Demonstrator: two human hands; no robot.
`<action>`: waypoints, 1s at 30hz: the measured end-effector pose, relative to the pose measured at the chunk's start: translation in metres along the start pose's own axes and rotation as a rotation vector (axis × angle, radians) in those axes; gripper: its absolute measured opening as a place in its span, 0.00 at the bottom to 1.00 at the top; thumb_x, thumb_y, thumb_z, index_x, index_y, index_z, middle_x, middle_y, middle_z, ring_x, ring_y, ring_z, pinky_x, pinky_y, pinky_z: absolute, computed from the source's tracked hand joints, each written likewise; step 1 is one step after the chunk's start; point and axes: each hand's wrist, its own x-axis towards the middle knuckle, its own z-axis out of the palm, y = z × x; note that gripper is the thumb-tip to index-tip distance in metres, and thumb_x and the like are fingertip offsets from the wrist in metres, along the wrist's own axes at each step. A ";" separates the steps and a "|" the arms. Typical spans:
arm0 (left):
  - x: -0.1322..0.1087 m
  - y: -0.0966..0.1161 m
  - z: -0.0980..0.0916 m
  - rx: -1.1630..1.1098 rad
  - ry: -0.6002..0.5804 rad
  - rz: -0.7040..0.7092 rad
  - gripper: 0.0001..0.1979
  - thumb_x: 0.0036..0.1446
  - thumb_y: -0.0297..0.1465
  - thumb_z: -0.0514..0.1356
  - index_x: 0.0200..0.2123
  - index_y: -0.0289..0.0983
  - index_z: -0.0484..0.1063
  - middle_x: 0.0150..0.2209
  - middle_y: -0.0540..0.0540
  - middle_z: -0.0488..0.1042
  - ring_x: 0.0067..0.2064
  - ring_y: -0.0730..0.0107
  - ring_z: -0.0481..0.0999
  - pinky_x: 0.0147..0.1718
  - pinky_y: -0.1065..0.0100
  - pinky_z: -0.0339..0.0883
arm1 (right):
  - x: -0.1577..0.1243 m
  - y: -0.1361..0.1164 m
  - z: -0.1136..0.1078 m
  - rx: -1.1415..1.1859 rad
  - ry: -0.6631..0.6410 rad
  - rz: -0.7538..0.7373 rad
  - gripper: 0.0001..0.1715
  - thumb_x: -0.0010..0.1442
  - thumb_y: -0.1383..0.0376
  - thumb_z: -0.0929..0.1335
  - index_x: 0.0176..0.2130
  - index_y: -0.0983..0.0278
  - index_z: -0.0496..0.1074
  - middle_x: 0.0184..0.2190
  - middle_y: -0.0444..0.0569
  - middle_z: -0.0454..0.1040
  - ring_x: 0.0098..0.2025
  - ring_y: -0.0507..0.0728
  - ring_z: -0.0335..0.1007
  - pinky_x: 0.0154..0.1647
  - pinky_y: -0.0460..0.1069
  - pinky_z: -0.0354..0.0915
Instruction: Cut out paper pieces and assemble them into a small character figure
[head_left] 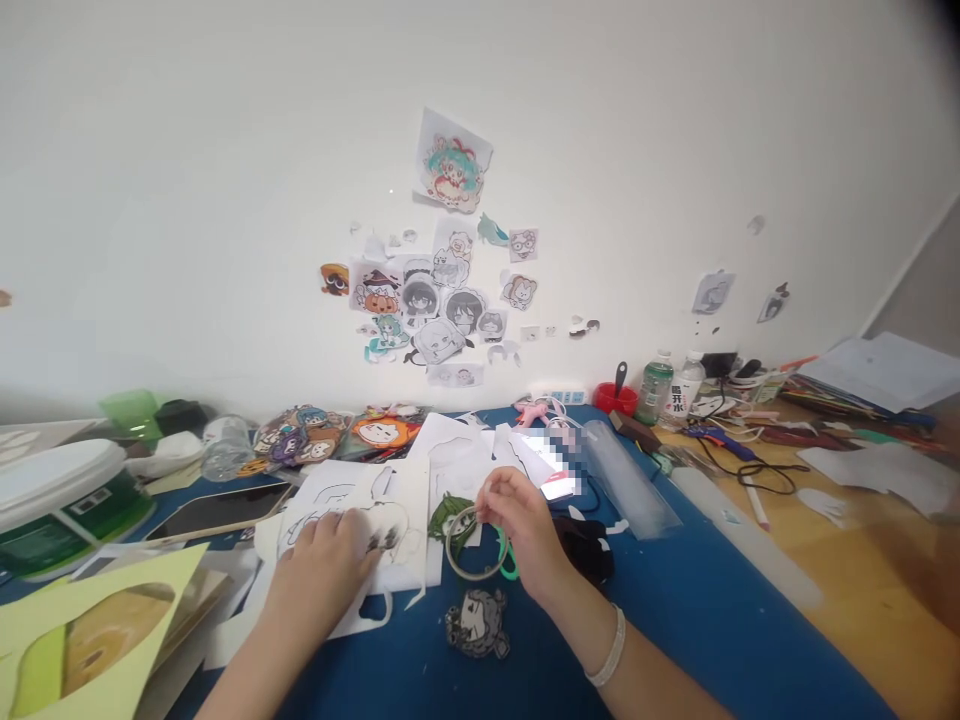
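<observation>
My left hand [326, 565] lies on a white paper cutout [394, 540] of a cartoon figure, its fingers stretched out over the sheets. Held upright in my right hand [521, 525] is a thin roll of tape [478, 577], with the thumb and fingers pinched at its upper right. Behind the roll is a green-haired cartoon cutout [444, 515]. Green scissor handles [510, 555] show partly beside my right hand. Just below the roll, a grey-haired figure cutout [478, 622] rests on the blue table cover [405, 670].
To the left stand a white-lidded tub [67, 500], a dark phone [221, 510] and yellow paper [150, 640]. Colourful cutouts [300, 437] lie behind. A lit screen [544, 465], clear plastic film [630, 480] and bottles [658, 385] are on the right.
</observation>
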 end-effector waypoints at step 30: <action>-0.006 0.056 -0.039 -2.103 -0.406 -0.219 0.26 0.55 0.40 0.43 0.53 0.33 0.57 0.42 0.38 0.73 0.35 0.63 0.75 0.42 0.57 0.65 | -0.013 -0.005 0.014 0.171 -0.061 0.008 0.18 0.43 0.68 0.73 0.35 0.61 0.65 0.29 0.44 0.72 0.32 0.53 0.68 0.35 0.48 0.65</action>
